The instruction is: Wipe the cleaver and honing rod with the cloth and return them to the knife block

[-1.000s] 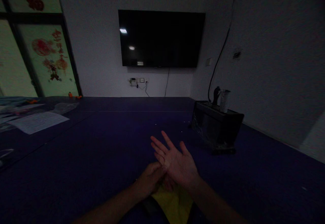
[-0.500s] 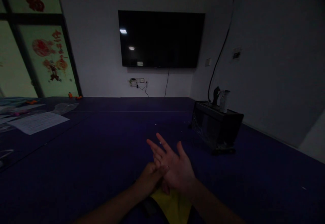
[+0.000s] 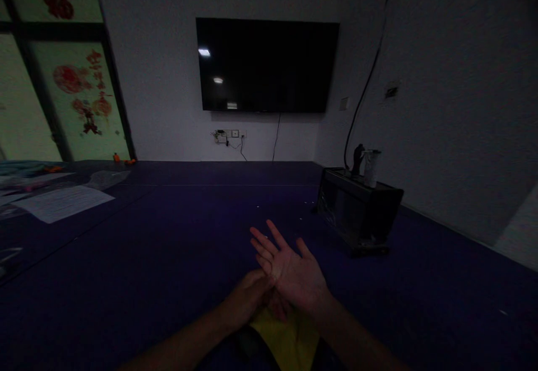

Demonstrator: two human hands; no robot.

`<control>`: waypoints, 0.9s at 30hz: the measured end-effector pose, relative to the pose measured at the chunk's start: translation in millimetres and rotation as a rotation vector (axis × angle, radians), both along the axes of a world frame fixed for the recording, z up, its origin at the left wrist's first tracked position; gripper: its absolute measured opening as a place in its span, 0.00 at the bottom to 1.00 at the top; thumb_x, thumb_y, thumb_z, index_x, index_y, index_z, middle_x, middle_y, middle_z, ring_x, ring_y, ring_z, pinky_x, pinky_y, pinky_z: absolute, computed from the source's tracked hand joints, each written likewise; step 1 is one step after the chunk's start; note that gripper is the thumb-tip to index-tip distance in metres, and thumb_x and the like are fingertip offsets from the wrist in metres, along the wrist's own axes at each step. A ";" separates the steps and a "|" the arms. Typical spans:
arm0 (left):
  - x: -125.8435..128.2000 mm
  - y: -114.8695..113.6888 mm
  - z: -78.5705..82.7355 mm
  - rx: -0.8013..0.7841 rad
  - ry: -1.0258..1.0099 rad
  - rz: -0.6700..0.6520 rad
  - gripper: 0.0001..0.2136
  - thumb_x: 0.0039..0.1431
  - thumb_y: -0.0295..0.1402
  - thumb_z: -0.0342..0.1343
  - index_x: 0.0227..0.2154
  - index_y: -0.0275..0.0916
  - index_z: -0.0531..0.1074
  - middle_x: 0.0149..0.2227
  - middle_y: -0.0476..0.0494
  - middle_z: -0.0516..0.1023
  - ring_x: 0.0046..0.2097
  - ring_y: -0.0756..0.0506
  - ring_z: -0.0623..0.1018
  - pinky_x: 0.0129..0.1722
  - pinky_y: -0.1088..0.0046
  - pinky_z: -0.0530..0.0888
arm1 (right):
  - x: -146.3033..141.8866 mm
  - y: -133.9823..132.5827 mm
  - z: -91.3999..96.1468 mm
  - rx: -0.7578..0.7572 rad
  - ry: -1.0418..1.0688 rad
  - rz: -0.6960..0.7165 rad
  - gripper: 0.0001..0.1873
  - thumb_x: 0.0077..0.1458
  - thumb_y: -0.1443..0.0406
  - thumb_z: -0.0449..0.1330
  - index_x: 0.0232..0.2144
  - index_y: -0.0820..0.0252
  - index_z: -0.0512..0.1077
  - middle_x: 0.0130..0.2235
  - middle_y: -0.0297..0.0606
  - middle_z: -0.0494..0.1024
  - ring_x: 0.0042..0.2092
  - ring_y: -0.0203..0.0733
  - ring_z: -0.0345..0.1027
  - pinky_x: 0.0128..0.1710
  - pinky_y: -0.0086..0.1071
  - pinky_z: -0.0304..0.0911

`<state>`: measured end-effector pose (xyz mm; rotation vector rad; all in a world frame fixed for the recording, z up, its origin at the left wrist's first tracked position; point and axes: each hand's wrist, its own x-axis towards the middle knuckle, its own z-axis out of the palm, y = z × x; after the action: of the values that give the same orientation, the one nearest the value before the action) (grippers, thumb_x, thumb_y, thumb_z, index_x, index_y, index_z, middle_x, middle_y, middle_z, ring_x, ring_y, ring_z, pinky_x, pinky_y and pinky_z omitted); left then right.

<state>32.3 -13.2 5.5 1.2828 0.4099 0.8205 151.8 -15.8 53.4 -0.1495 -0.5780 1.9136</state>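
Note:
My right hand point(image 3: 296, 276) is raised with its palm up and its fingers spread, and nothing lies on it. My left hand point(image 3: 252, 295) is closed on the little-finger edge of that hand, its thumb near the palm and its other fingers partly hidden behind. Below both hands, between the forearms, is a yellow piece that looks like cloth point(image 3: 290, 340), with a dark patch next to it; what it belongs to is hidden.
A dark blue surface point(image 3: 168, 247) spreads all round. To the right stands a black box-like case point(image 3: 357, 208) with a clear cylinder point(image 3: 371, 169) on top. At left lie printed paper point(image 3: 63, 203) and clear plastic point(image 3: 107, 179). A television point(image 3: 269, 65) hangs ahead.
My right hand has shifted slightly right, its fingers still spread. My left hand has stayed on its edge, its thumb now less far across the palm.

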 end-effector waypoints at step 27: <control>-2.1 0.1 0.0 0.014 0.093 0.054 0.29 0.48 0.58 0.50 0.18 0.31 0.72 0.18 0.42 0.73 0.22 0.49 0.72 0.26 0.74 0.66 | -5.1 -3.6 3.0 0.027 -0.033 0.005 0.31 0.59 0.47 0.38 0.57 0.54 0.59 0.57 0.47 0.65 0.54 0.40 0.61 0.47 0.35 0.58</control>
<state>30.3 -13.1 5.4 1.3310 0.5163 0.8124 146.7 -19.4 56.4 -0.1626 -0.6270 1.9102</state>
